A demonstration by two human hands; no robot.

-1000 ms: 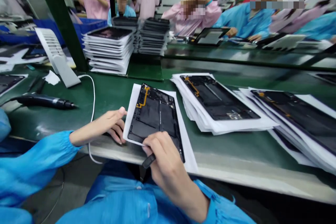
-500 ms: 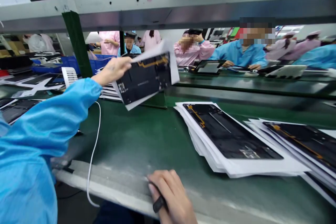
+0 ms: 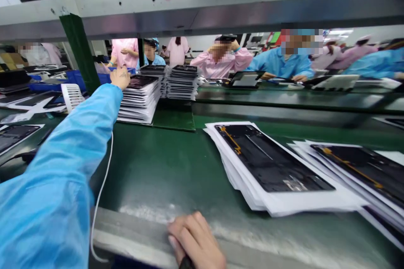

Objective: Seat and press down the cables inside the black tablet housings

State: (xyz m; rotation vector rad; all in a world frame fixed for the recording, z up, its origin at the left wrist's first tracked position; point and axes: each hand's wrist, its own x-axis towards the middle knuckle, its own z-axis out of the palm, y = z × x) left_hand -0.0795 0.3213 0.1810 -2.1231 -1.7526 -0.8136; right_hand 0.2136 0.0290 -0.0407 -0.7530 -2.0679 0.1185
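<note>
At the far left, my left hand point(image 3: 120, 77) is closed at the left end of a dark panel point(image 3: 142, 82) on top of a tall stack of panels and white sheets point(image 3: 137, 107); its fingertips are partly hidden. My right hand point(image 3: 197, 239) rests at the near edge of the green table point(image 3: 164, 164), fingers curled together, nothing visible in them, a black band below. To its right lies a dark panel with an orange strip point(image 3: 274, 159) on loose white sheets point(image 3: 284, 206).
Another panel pile point(image 3: 362, 168) lies at the right. More stacks point(image 3: 181, 82) stand behind the tall one. A white cable point(image 3: 102, 193) hangs over the near edge. A metal shelf beam point(image 3: 202, 8) crosses above; people sit beyond.
My left hand has carried the panel and white sheet left and down onto the tall stack. My right hand stays at the table edge. The view has shifted slightly.
</note>
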